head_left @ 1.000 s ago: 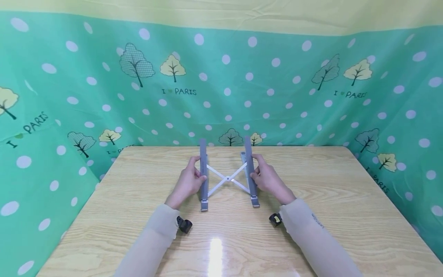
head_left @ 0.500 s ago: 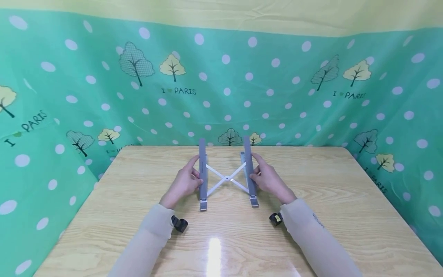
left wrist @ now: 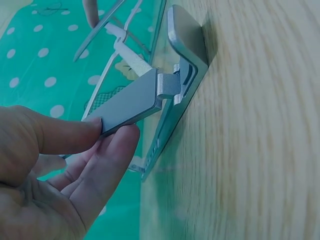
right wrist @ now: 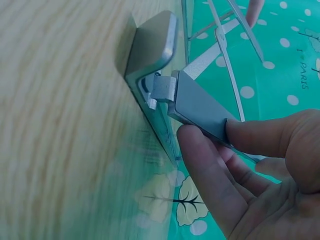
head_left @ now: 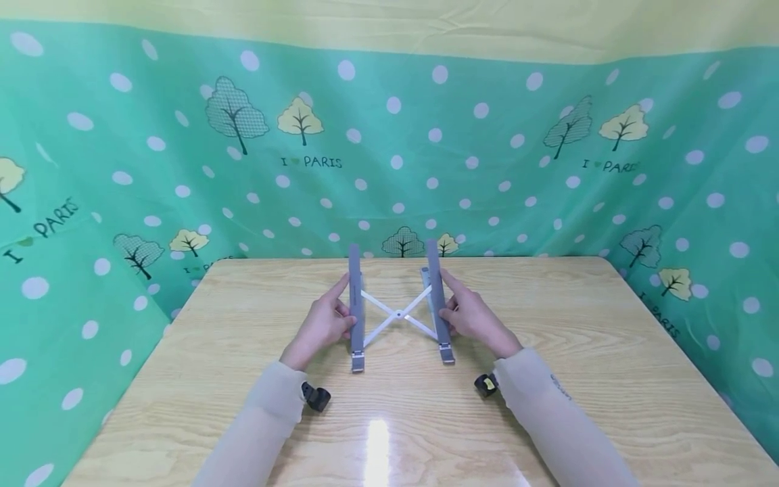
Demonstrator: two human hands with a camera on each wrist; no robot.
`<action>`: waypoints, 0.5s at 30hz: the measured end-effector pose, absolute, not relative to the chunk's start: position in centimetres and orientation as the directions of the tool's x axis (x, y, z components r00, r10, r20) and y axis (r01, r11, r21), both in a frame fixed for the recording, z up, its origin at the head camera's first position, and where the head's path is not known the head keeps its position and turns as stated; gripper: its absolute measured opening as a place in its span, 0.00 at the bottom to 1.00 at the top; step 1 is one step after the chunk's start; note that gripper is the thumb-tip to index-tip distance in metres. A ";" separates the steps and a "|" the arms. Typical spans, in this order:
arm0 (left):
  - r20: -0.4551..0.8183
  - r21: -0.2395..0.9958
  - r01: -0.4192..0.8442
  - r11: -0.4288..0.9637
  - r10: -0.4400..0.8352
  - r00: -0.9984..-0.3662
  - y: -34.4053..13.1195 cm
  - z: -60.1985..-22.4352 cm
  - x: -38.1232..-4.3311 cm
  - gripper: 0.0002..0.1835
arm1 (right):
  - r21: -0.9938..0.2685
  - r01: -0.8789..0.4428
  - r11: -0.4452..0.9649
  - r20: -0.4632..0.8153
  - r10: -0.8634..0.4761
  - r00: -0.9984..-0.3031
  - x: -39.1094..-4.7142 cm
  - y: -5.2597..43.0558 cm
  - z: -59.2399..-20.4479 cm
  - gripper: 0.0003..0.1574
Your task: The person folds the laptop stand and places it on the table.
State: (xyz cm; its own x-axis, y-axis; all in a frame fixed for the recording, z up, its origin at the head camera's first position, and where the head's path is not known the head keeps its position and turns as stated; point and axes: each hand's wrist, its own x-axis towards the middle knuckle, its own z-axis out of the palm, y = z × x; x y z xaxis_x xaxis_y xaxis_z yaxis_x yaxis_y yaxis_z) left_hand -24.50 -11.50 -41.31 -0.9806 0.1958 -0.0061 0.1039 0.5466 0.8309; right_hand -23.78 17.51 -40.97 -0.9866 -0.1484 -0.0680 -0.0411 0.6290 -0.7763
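A grey metal folding laptop stand [head_left: 356, 304] is spread on the wooden table, its two long rails joined by a silver X-shaped brace [head_left: 399, 314]. My left hand [head_left: 322, 322] pinches the left rail's raised bar [left wrist: 127, 102] between thumb and fingers, index finger stretched along its outer side. On the other side, my right hand [head_left: 471, 312] pinches the right rail's raised bar [right wrist: 200, 107] the same way. Both bars tilt up from their base rails, hinged near the lipped front ends. The front lip [left wrist: 187, 37] of the left rail sits on the table in the left wrist view.
The wooden table [head_left: 389, 419] extends around the stand on all sides. A green dotted cloth with trees [head_left: 389, 149] hangs behind and at both sides of it. Black wrist cameras [head_left: 316, 397] sit by the sleeve cuffs.
My left hand has shifted slightly left, and its index finger has straightened along the rail. The right hand and the stand look almost unchanged.
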 end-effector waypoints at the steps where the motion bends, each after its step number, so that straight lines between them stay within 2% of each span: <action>1: -0.004 0.827 0.106 0.552 0.194 -0.981 -11.5 -41.3 -24.5 0.53 | -0.778 -0.043 0.627 -0.069 -0.153 -0.986 -23.8 17.5 -41.0 0.55; 15: -0.008 0.831 0.095 0.549 0.182 -0.983 -11.4 -41.3 -24.5 0.52 | -0.779 -0.064 0.624 -0.046 -0.158 -0.986 -23.9 17.4 -41.1 0.54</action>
